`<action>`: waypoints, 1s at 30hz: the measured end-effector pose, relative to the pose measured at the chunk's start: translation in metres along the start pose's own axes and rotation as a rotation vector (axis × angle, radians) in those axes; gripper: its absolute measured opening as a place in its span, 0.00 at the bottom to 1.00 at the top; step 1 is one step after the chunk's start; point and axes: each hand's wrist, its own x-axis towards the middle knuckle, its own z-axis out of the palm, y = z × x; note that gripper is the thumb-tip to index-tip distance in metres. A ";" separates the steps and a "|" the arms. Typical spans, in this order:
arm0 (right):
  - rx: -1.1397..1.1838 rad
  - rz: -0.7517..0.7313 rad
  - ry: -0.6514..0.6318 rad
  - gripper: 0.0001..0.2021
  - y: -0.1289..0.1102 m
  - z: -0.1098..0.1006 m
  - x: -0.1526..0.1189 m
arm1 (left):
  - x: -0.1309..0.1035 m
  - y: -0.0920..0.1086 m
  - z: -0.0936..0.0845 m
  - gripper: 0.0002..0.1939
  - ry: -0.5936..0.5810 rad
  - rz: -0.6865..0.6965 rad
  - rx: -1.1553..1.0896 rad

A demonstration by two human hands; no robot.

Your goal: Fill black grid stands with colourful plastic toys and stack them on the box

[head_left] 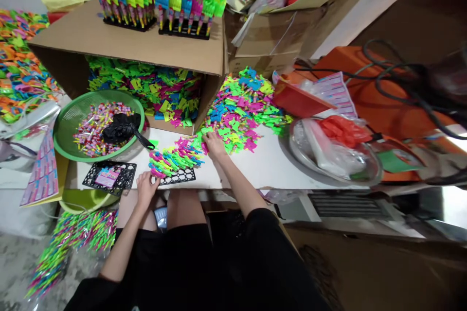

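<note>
On the white table a black honeycomb rack [178, 176] holds rows of bright plastic pens [175, 159] with shaped tops in pink, green, yellow and blue. My left hand [145, 188] grips the rack's left end, its fingertips beside a pink pen top. Farther right, my right hand [214, 146] reaches to the near left edge of a heap of loose pens [237, 112]. Its fingers are closed around a green piece [203, 139] there, partly hidden. A second black rack [126, 175], with a printed card lying on it, is left of my left hand.
A green basket [60, 129] of small printed pieces and a black bag stands left. Behind, an open carton [69, 39] holds more pens, with two filled racks [184, 29] on top. A metal basin [299, 155] of plastic bags sits right. Bundled pens [62, 248] lie lower left.
</note>
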 end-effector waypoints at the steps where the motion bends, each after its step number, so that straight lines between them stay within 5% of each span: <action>1: 0.006 -0.014 0.016 0.19 0.002 0.001 -0.002 | -0.002 -0.004 -0.002 0.09 -0.003 0.015 -0.009; 9: 0.577 0.218 0.376 0.16 0.013 0.004 -0.067 | -0.017 -0.015 -0.011 0.07 0.016 0.042 -0.043; 14: 1.128 0.476 0.587 0.19 -0.025 -0.013 -0.121 | -0.014 -0.010 -0.017 0.07 -0.037 0.033 -0.044; 18: 1.370 0.354 0.379 0.14 -0.080 -0.023 -0.153 | -0.017 -0.010 -0.028 0.10 -0.079 0.051 -0.138; 22: 1.377 0.131 0.190 0.10 -0.127 0.000 -0.155 | -0.027 -0.005 -0.047 0.14 -0.051 -0.014 -0.264; 26: 1.409 0.142 0.102 0.09 -0.152 0.036 -0.137 | -0.036 0.013 -0.073 0.11 0.049 -0.018 -0.251; 30: 1.368 0.158 0.081 0.09 -0.159 0.050 -0.126 | -0.037 0.032 -0.092 0.09 0.105 0.106 -0.229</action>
